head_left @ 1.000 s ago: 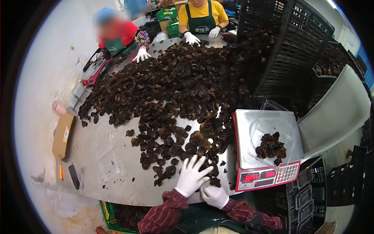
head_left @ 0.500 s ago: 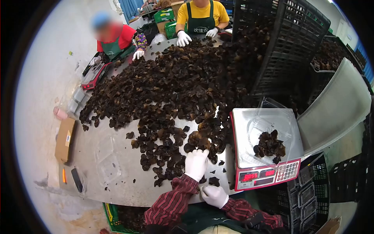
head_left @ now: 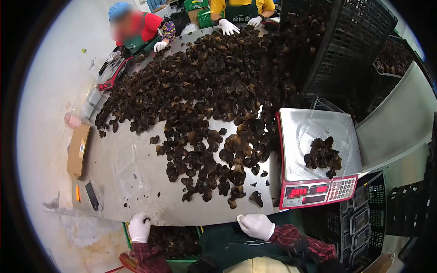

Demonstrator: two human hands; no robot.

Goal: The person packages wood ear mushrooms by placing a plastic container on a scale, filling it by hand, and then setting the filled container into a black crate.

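My left hand [head_left: 139,227], in a white glove, is at the table's front edge above a green crate [head_left: 169,243] of dark pieces. Its fingers are curled, with a small dark bit of black fungus [head_left: 147,220] showing at the tips. Nearer the middle of that edge, my gloved right hand [head_left: 257,226] is closed; what it holds, if anything, is hidden. A large heap of black fungus [head_left: 214,77] spreads over the metal table [head_left: 150,182]. On the scale [head_left: 291,132], a clear plastic container [head_left: 306,157] holds a fungus clump [head_left: 323,156].
Black crates [head_left: 350,50] stand at the right, and stacked clear boxes [head_left: 355,227] sit below the scale. A cardboard piece [head_left: 78,150], a dark phone-like object [head_left: 92,196] and a clear tray [head_left: 127,170] lie at left. Two co-workers with gloved hands [head_left: 228,27] are across the table.
My left hand has left the fungus pieces and moved left to the table edge above the green crate. My right hand stays closed near the edge. The view has shifted slightly.
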